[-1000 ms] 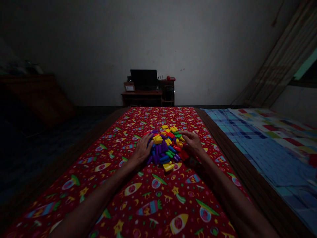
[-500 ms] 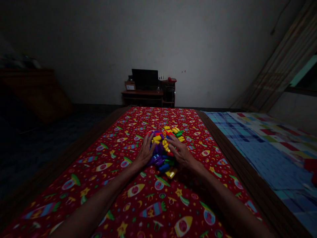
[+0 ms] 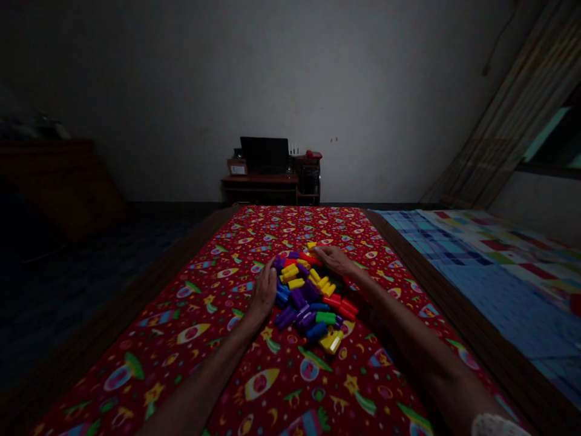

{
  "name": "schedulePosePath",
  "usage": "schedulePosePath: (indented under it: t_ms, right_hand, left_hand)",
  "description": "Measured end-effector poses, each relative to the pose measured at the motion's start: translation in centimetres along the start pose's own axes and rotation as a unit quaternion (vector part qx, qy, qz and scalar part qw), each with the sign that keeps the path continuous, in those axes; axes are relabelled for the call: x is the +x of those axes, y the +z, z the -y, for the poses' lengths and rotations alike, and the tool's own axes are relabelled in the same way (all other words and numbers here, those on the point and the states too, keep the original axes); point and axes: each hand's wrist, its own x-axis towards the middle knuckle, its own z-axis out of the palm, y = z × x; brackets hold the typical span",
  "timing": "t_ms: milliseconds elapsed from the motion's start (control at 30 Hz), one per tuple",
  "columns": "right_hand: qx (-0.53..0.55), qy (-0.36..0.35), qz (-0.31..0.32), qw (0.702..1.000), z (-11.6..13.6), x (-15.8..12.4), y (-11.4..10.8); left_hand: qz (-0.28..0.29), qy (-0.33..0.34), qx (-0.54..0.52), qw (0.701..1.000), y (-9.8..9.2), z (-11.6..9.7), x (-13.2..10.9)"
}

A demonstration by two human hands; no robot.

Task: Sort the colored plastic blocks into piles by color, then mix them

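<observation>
A heap of small plastic toy blocks (image 3: 308,293), coloured yellow, purple, red, blue and green, lies on a red cloth (image 3: 218,339) printed with rockets and stars. Along the heap's left side rests my left hand (image 3: 264,290), its fingers stretched forward against the purple and blue blocks. My right hand (image 3: 334,260) reaches over the far right of the heap, fingers extended beside red and yellow blocks. Its fingertips partly cover those blocks. Nearest to me in the heap are a yellow block (image 3: 332,342) and a blue block (image 3: 316,331).
Past the cloth's far end, a low desk (image 3: 258,180) carries a dark monitor (image 3: 264,152) and a small box (image 3: 237,167). Blue plaid bedding (image 3: 436,248) spreads on the right. A wooden cabinet (image 3: 54,181) stands in shadow at left, a curtain (image 3: 494,133) at right.
My right hand has moved from the heap's right side to its far edge. The blocks are spread wider toward me and to the right. My left hand stays at the left side.
</observation>
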Motion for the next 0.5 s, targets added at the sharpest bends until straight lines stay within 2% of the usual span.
schedulePosePath:
  t_ms: [100,200,267,333,400,500]
  right_hand:
    - [0.055,-0.005,-0.051,0.997,0.3,-1.0,-1.0]
    - [0.043,0.043,-0.122,0.991,-0.9,-1.9,-2.6]
    - [0.018,0.063,-0.103,0.992,-1.7,-2.3,-2.9]
    - [0.002,0.047,-0.05,0.998,-2.0,-2.5,-2.3]
    - [-0.034,0.018,-0.016,0.999,-1.6,-2.5,-1.1]
    - [-0.12,-0.005,-0.002,0.993,-0.2,-2.2,0.4]
  left_hand:
    - [0.008,0.013,-0.008,1.0,-0.1,0.0,0.0]
    - [0.008,0.022,-0.011,1.0,-0.1,0.1,0.2]
    - [0.004,0.023,-0.01,1.0,0.0,0.4,0.4]
    - [0.005,0.023,-0.005,1.0,0.0,0.6,0.4]
    - [0.012,0.023,0.003,1.0,-0.1,0.8,0.4]
    - [0.014,0.024,0.014,1.0,-0.2,0.9,0.4]
